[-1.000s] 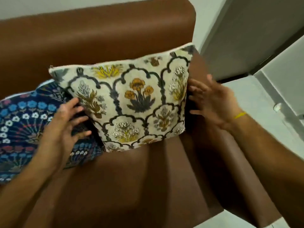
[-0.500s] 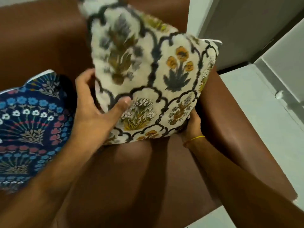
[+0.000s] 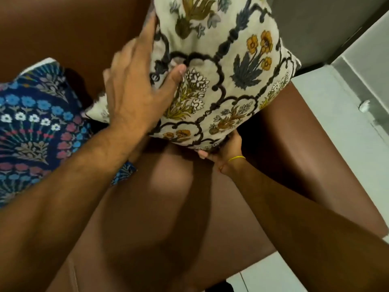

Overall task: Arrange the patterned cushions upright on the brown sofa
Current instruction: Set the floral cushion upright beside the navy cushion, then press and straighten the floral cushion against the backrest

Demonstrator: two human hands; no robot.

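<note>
Because the cream floral cushion [image 3: 221, 76] is soft and light, it will sag and fold wherever you squeeze it, so take it by its edges or corners rather than the middle of its face. Right now it is lifted off the seat of the brown sofa [image 3: 160, 207], tilted on one corner near the right armrest, with its top cut off by the upper edge of the view. Your left hand [image 3: 134, 91] lies against its left side, thumb pressed onto the printed face and the fingers [image 3: 147, 32] reaching up along the edge toward the back, so it reads as a light hold on that side. Your right hand [image 3: 223, 152] is tucked under the lowest corner; its fingers are mostly buried beneath the fabric, but they look curled round that corner to carry it. The navy floral cushion [image 3: 35, 127] leans against the backrest to the left, partly covered by your left forearm and cut off at the frame's edge. You cannot see the cream cushion's back face, nor how it meets the backrest behind it.
</note>
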